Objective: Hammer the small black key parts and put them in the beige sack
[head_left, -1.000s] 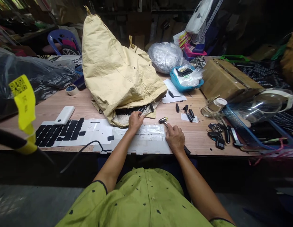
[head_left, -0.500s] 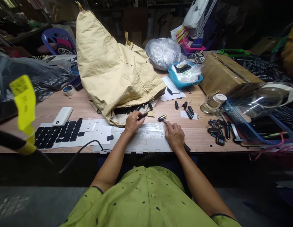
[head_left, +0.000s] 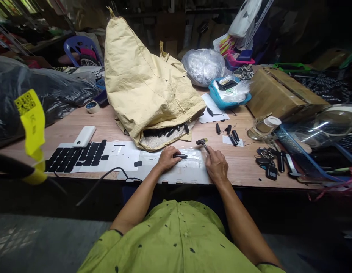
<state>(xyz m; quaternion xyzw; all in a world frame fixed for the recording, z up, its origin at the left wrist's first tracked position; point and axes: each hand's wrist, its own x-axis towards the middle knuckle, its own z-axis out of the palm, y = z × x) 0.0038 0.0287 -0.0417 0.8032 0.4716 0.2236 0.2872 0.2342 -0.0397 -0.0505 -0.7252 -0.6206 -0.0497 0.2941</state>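
My left hand (head_left: 168, 159) is closed on a small black cylindrical piece (head_left: 180, 156), held low over a plastic-covered work mat (head_left: 190, 172) at the table's front. In my right hand (head_left: 217, 165) is a small hammer (head_left: 202, 141), its head raised a little above the mat's right end. Just beyond both hands lies the mouth of a large tan sack (head_left: 147, 91). Several black pieces (head_left: 170, 131) like the held one show inside that mouth. My fingers hide part of the held piece and most of the hammer's handle.
White sheets with black stickers (head_left: 64, 159) and a white power bank (head_left: 85, 136) lie left. To the right are loose black pieces (head_left: 235, 135), a glass jar (head_left: 262, 129) and a blue tray (head_left: 312, 163). A teal basket (head_left: 229, 99) and a cardboard box (head_left: 278, 93) stand behind.
My left hand has drawn back from the sack's mouth to the mat with the black piece. The right hand keeps the hammer over the mat's right end. The whole view has shifted slightly.
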